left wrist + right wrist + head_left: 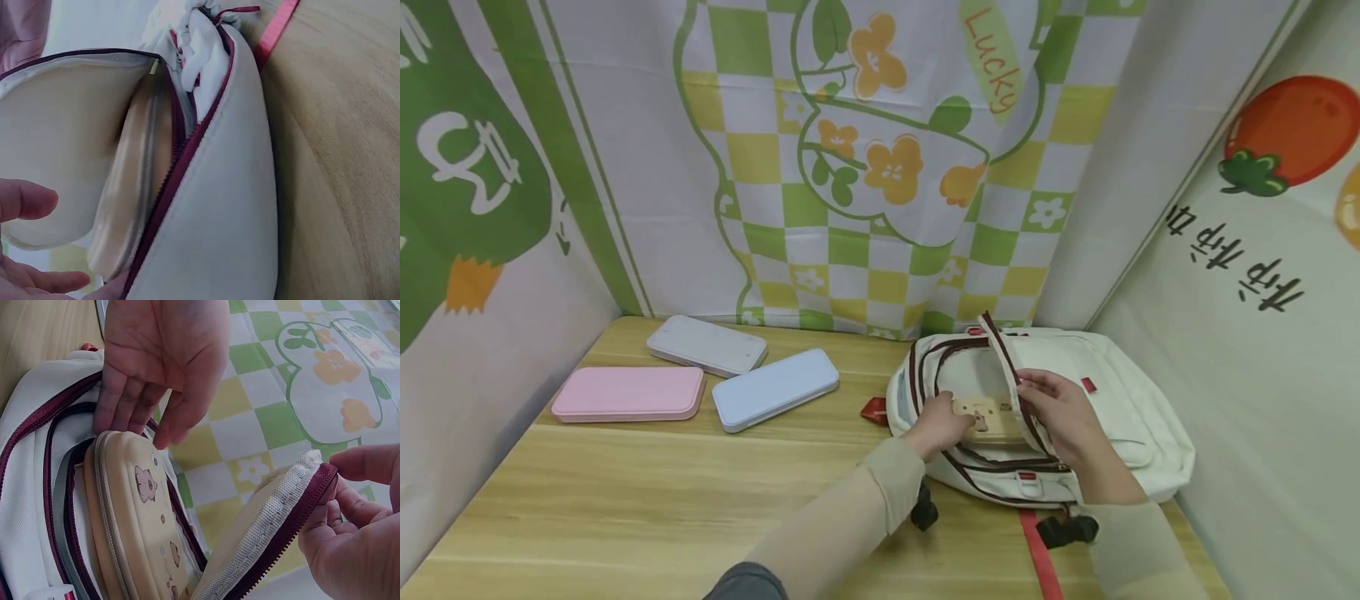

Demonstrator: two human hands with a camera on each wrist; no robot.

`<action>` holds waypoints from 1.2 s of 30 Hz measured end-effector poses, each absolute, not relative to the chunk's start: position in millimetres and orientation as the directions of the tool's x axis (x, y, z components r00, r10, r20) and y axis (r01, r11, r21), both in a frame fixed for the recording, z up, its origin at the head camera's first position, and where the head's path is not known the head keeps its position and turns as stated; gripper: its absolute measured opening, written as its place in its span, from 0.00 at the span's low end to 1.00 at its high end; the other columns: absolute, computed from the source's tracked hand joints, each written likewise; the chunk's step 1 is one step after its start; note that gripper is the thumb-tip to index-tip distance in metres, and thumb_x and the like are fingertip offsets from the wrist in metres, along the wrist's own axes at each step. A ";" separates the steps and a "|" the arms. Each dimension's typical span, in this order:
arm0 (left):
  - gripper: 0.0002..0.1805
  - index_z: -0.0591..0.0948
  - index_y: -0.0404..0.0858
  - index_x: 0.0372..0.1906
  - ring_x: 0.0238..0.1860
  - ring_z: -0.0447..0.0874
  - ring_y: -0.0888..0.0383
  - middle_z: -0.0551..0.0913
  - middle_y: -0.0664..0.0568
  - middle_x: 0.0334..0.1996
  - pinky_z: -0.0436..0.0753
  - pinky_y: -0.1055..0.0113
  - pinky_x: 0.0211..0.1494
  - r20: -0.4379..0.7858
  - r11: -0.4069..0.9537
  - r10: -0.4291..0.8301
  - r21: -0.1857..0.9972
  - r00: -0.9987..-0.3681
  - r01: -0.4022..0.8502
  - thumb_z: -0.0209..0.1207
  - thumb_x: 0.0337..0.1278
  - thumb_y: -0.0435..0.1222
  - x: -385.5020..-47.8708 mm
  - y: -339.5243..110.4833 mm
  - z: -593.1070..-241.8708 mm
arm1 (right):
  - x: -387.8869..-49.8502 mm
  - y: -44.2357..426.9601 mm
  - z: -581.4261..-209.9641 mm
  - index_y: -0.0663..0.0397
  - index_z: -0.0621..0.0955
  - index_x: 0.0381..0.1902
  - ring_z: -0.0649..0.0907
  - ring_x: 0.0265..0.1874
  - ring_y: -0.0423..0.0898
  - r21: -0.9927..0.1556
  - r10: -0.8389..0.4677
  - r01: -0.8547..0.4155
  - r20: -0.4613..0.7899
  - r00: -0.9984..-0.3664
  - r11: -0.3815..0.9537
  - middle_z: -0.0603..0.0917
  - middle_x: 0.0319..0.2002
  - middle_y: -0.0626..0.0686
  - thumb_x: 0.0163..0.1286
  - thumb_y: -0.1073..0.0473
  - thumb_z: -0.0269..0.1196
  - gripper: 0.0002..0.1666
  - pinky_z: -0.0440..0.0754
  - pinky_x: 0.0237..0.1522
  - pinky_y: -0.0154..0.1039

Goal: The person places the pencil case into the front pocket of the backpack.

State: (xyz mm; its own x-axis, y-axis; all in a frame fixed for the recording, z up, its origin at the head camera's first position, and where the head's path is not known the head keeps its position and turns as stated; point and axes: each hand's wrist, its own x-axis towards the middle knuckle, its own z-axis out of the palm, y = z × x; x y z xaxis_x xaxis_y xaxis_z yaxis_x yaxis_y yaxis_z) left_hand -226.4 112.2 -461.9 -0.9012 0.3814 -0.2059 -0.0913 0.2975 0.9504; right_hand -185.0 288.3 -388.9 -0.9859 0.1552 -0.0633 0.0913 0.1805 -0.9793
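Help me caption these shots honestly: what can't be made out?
Head view: the right end of the beige case, hidden by the backpack flap.
Head view: the case's small markings, too small.
Head view: the pink case's inside, hidden by its outer shell.
Right wrist view: the right hand's wrist, cut off by the right edge.

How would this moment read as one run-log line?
right hand: pinches maroon-zippered flap of white fabric backpack | left hand: at end of cream rounded zippered case | case: inside open backpack | backpack: on light wooden table
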 end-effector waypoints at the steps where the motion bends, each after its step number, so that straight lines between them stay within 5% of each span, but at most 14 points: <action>1: 0.36 0.61 0.28 0.78 0.74 0.62 0.38 0.59 0.31 0.76 0.74 0.47 0.67 -0.205 0.297 0.382 0.951 -0.901 -0.090 0.58 0.72 0.37 -226.4 111.1 -460.8 | -185.0 288.5 -389.0 0.77 0.73 0.61 0.79 0.35 0.33 -0.981 0.152 0.092 -0.067 -0.986 0.169 0.80 0.35 0.41 0.78 0.71 0.57 0.18 0.80 0.38 0.28; 11: 0.31 0.66 0.28 0.74 0.67 0.71 0.41 0.68 0.32 0.69 0.76 0.48 0.64 -0.098 0.261 0.345 0.965 -0.934 -0.005 0.57 0.73 0.36 -239.6 79.3 -452.4 | -182.9 288.1 -389.5 0.76 0.72 0.61 0.79 0.36 0.33 -0.981 0.145 0.106 -0.083 -0.986 0.160 0.80 0.36 0.42 0.78 0.71 0.56 0.17 0.80 0.38 0.28; 22: 0.30 0.65 0.31 0.74 0.66 0.70 0.38 0.66 0.31 0.69 0.77 0.45 0.62 -0.135 0.158 0.246 0.983 -0.960 -0.098 0.56 0.75 0.39 -254.6 21.8 -449.8 | -185.1 286.0 -390.0 0.77 0.71 0.62 0.79 0.35 0.33 -0.981 0.138 0.109 -0.087 -0.987 0.160 0.79 0.35 0.42 0.78 0.71 0.56 0.18 0.80 0.38 0.29; 36: 0.32 0.63 0.30 0.75 0.61 0.76 0.39 0.69 0.32 0.66 0.79 0.47 0.60 -0.124 0.272 0.176 0.960 -0.976 -0.073 0.56 0.74 0.39 -260.6 -50.2 -445.7 | -184.8 284.8 -390.0 0.77 0.70 0.65 0.78 0.38 0.33 -0.964 0.146 0.131 -0.098 -0.984 0.233 0.80 0.38 0.42 0.79 0.70 0.55 0.21 0.80 0.39 0.29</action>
